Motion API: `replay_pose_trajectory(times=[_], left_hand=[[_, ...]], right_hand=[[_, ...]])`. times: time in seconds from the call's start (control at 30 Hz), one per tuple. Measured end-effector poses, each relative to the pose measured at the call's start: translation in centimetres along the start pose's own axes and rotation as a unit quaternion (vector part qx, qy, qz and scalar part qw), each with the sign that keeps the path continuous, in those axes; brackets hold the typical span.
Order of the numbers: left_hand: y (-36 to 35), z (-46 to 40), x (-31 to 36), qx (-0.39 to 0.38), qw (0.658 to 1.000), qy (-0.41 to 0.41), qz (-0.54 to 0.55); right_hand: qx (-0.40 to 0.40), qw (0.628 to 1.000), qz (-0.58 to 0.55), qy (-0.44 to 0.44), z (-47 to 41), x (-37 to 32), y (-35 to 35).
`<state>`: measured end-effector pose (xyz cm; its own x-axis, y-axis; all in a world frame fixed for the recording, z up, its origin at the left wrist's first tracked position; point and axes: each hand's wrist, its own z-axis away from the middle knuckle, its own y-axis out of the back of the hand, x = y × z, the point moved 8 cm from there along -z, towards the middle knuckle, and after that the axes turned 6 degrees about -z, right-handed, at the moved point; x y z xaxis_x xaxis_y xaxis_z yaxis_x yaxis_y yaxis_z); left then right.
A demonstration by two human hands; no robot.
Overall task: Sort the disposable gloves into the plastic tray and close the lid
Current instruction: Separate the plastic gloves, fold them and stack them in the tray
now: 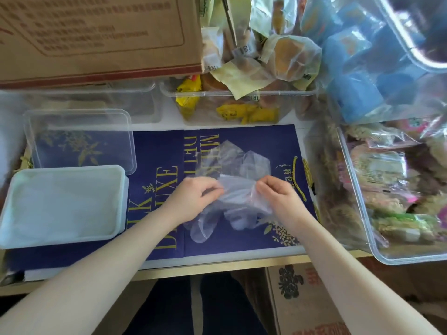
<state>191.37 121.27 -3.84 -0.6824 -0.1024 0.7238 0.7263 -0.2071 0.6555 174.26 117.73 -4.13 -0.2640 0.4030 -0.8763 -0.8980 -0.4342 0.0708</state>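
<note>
A clear disposable glove (238,197) lies crumpled on the dark blue paper bag (159,151) in the middle of the table. My left hand (193,198) pinches its left edge and my right hand (280,195) pinches its right edge. More clear glove film (232,158) lies just behind my hands. At the left stands the plastic tray (14,213), whitish inside with what looks like glove film. Behind it lies a clear lid (79,122), flat on the bag.
A cardboard box (96,35) overhangs the back left. Clear bins of wrapped snacks (242,100) stand at the back, and a large clear bin (362,189) of packets crowds the right. Blue packs in a plastic bag (362,68) sit top right. The table edge (217,268) runs below.
</note>
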Motion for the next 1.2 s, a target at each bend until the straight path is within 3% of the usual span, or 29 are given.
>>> replay_pose_trajectory(times=[0.1,0.2,0.3,0.47,0.77,0.9,0.97,1.07,1.2], left_hand=[[2.4,0.1,0.9,0.057,0.992,0.051,0.103],[5.0,0.4,1.6,0.114,0.981,0.073,0.14],[6.4,0.7,2.1,0.123,0.977,0.078,0.155],[7.1,1.1,0.9,0.146,0.964,0.115,0.192],[6.3,2.5,-1.2,0.09,0.955,0.204,0.194],[6.6,3.4,-2.2,0.068,0.955,0.217,0.191],[7.3,4.0,-3.6,0.102,0.957,0.232,0.138],[7.8,4.6,-6.1,0.142,0.944,0.251,0.161],[9.5,5.0,-8.2,0.181,0.947,0.259,0.051]], right_hand=[[0.036,0.997,-0.059,-0.026,0.0,-1.4,0.9],[-0.017,0.981,-0.169,-0.097,-0.3,-2.0,0.4],[-0.07,0.983,-0.156,-0.063,-1.0,-3.4,0.5],[-0.04,0.995,-0.094,0.021,-2.3,-4.8,1.1],[0.002,0.994,-0.109,0.013,-2.9,-4.0,-2.1],[0.037,0.998,-0.009,0.041,-2.7,-2.4,-4.9],[0.034,0.999,0.004,0.039,-2.5,-1.1,-6.4],[0.029,0.998,0.042,0.032,-2.4,-0.2,-7.9],[0.044,0.973,0.218,0.07,-3.2,-0.5,-7.0]])
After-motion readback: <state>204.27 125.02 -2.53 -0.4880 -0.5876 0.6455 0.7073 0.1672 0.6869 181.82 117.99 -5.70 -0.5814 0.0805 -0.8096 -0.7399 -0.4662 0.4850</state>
